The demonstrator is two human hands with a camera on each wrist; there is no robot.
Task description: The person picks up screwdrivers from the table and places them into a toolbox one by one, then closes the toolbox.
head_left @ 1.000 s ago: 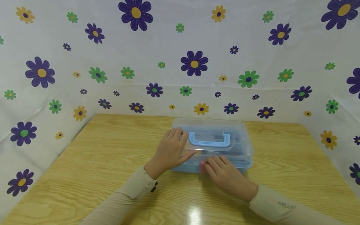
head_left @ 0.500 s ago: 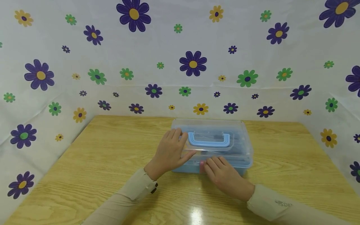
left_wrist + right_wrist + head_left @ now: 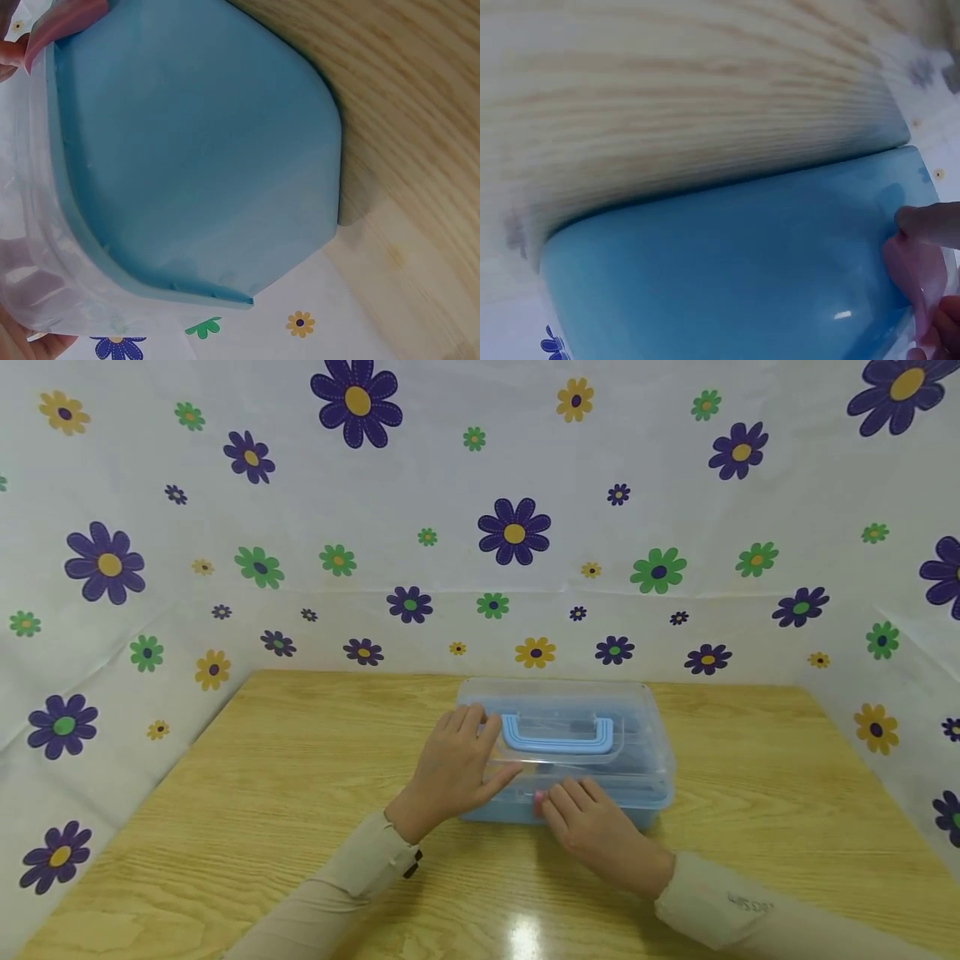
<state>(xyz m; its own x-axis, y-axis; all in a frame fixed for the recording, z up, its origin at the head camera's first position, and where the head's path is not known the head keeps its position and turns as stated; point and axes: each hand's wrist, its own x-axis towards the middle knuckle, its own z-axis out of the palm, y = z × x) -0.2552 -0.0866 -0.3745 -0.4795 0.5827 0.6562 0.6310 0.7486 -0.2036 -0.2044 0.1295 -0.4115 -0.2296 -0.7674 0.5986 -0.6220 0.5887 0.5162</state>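
Observation:
A storage box with a clear lid (image 3: pixel 555 693) and a blue base (image 3: pixel 495 811) stands on the table, its blue handle (image 3: pixel 558 745) folded flat. My left hand (image 3: pixel 452 764) rests on the lid's left side, fingers extended and thumb spread along the front. At the front middle, my right hand (image 3: pixel 596 835) pinches the pink latch (image 3: pixel 538 803). The right wrist view shows the thumb (image 3: pixel 930 223) at one edge of this latch (image 3: pixel 919 274) and the fingertips at its other end. Seen from the left wrist, the latch (image 3: pixel 67 26) bridges lid and base.
The box sits on a wood-grain table (image 3: pixel 300 760), towards its back edge. A white cloth (image 3: pixel 420 460) with printed flowers hangs behind and along both sides. Blurred contents show through the lid.
Both hands keep their places on the box. The right hand and sleeve have shifted very slightly left, and the head view has tilted a little. The lid stays down.

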